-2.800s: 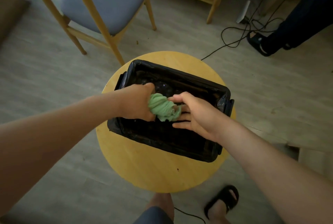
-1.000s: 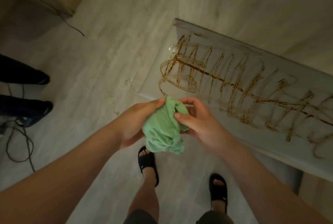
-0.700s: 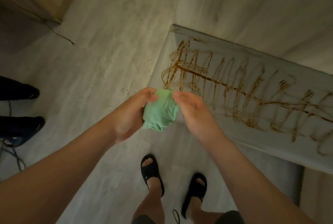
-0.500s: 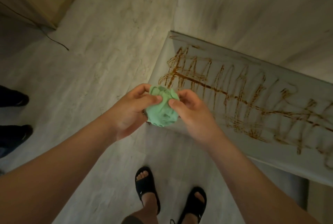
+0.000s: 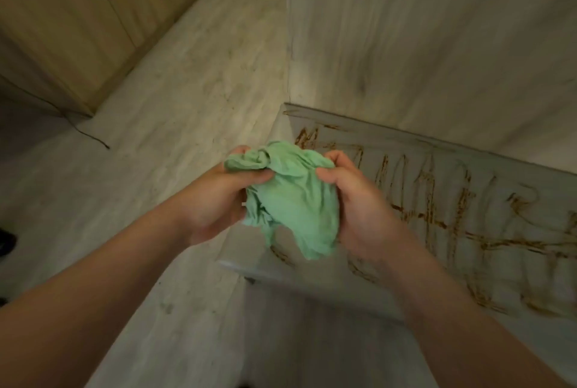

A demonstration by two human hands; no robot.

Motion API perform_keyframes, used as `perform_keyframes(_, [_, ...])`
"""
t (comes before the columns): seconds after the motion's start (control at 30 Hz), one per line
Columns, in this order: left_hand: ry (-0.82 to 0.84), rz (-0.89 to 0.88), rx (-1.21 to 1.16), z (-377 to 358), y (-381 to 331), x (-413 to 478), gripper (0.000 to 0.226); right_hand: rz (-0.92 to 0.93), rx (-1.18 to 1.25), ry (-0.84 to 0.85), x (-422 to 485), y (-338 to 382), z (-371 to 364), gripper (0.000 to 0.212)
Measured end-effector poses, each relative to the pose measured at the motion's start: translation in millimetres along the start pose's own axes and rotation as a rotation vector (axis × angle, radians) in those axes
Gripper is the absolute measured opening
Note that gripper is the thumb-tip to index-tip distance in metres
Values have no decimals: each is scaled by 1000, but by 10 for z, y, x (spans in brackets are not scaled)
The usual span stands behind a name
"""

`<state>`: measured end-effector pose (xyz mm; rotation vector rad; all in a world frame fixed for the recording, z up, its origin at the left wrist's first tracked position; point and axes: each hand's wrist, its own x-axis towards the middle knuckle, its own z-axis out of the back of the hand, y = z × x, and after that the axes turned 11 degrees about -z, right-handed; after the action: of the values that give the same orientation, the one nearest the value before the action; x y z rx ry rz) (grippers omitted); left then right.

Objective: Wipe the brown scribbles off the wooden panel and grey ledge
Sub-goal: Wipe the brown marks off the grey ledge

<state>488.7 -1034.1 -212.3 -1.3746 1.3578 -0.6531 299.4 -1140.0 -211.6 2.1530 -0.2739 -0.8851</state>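
Gripping a crumpled green cloth (image 5: 293,200), left hand (image 5: 215,197), right hand (image 5: 359,206), above the scribbled grey ledge (image 5: 468,219).

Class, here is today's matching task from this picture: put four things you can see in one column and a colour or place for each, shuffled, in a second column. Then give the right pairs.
Things
1. cloth
2. scribbles
3. cabinet
4. right hand

Descriptions
A. brown, on the grey ledge
B. pale wood, upper left of the view
C. grips the cloth's right side
D. green and bunched up

Pairs: 1-D, 2-A, 3-B, 4-C
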Motion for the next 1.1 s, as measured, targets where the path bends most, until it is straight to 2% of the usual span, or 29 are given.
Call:
perform_keyframes(0.1, [-35,-33,11,-6,29,295,60,90,38,72,197,115,122,10])
perform_keyframes(0.13, [-57,-58,20,-9,69,395,60,114,48,82,263,115,172,15])
perform_keyframes(0.2, [-123,-111,38,-45,121,570,61,140,61,120,369,123,264,40])
perform_keyframes(0.27, [-123,-158,88,-103,150,710,50,172,75,167,429,150,330,49])
perform_keyframes(0.37, [-42,-226,93,-161,120,831,36,223,108,137,503,247,421,44])
perform_keyframes(0.47, [-43,-335,-40,-118,88,896,37,350,96,-59,627,293,559,22])
perform_keyframes(0.57, [-89,-387,-72,-72,133,952,39,433,45,-191,691,287,639,22])
perform_keyframes(0.63, [-77,-390,-99,-40,196,963,41,453,-52,-219,690,257,634,19])
perform_keyframes(0.73, [-5,-361,-139,-78,178,968,44,512,-523,-432,628,231,608,21])
perform_keyframes(0.8, [27,-336,-113,-96,96,969,45,546,-825,-564,590,215,577,42])
perform_keyframes(0.83, [44,-329,-81,-108,43,977,45,574,-895,-605,569,200,552,58])
perform_keyframes(0.9, [95,-321,-32,-163,-30,1017,44,603,-932,-556,528,136,490,82])
perform_keyframes(1.0, [175,-257,4,-283,-126,1049,34,577,-936,-344,621,11,431,103])
perform_keyframes(1.03, [199,-230,32,-308,-143,1064,29,588,-915,-330,689,-15,451,103])
perform_keyframes(1.1, [166,-215,101,-348,-173,1130,21,625,-824,-374,802,4,545,88])
